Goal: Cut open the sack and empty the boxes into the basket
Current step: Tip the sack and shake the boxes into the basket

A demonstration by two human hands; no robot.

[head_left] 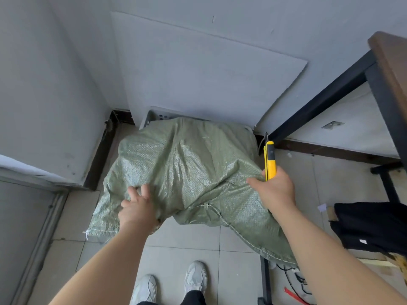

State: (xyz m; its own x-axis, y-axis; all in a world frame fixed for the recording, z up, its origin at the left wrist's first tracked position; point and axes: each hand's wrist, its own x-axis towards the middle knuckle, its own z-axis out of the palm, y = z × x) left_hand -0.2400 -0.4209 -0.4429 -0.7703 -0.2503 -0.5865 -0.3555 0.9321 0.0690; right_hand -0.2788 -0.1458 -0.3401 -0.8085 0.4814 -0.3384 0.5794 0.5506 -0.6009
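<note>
Grey floor tiles (180, 245) fill the near edge of the view, with a pair of pale shoes (171, 282) planted on them and loose cables (295, 280) by a black table leg at the right. Just beyond the shoes both bare arms reach forward to the sack (187, 168), a green woven one that lies humped over the basket (154, 116) and trails down onto the tiles.

The left hand (137, 209) is clenched in a bunch of the weave near the sack's near-left corner, by its stitched hem. The right hand (275, 190) does two things at once — its palm and lower fingers are wrapped round a yellow knife (269, 159), blade end pointing up and away from the cloth, while thumb and forefinger pinch the sack's right edge.

Farther on, only a strip of the basket's pale perforated rim shows past the sack's far edge, tight in the corner where the grey walls meet. A dark-framed table (374, 69) stands at the right, black cloth (370, 225) heaped beneath it.

As for progress: no boxes are visible and no cut shows from here, so I cannot tell whether the sack is open yet. With the knife held clear and both hands gripping the lower end, this looks like tipping the contents out — or lining up for the cut. The emptying, at least, reads as unfinished.
</note>
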